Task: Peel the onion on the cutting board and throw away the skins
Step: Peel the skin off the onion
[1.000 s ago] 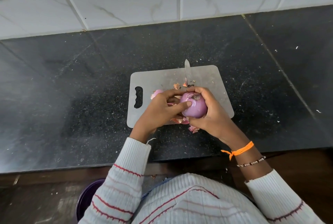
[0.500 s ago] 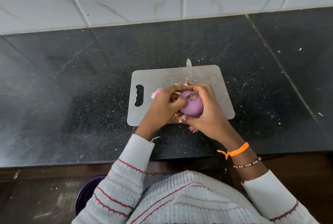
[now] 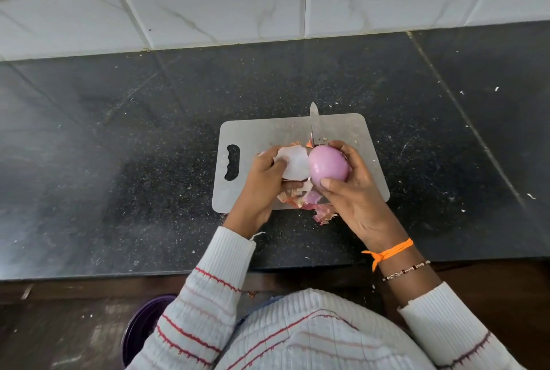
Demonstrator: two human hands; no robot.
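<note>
Onion (image 3: 328, 166) now shows smooth and pink, cupped in your right hand (image 3: 354, 191) above the cutting board (image 3: 268, 131). A half-second ago both hands closed over it; now your left hand (image 3: 263, 182) pinches a broad pale skin (image 3: 294, 161) pulled aside, touching the bulb's left. Peeling looks nearly done; loose skins (image 3: 315, 206) await binning.

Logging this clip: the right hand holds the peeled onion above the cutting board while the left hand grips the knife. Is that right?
Not quite. In the head view the left hand grips a pulled-off layer of onion skin, not the knife, which lies untouched on the cutting board. The right hand does hold the onion.
</note>
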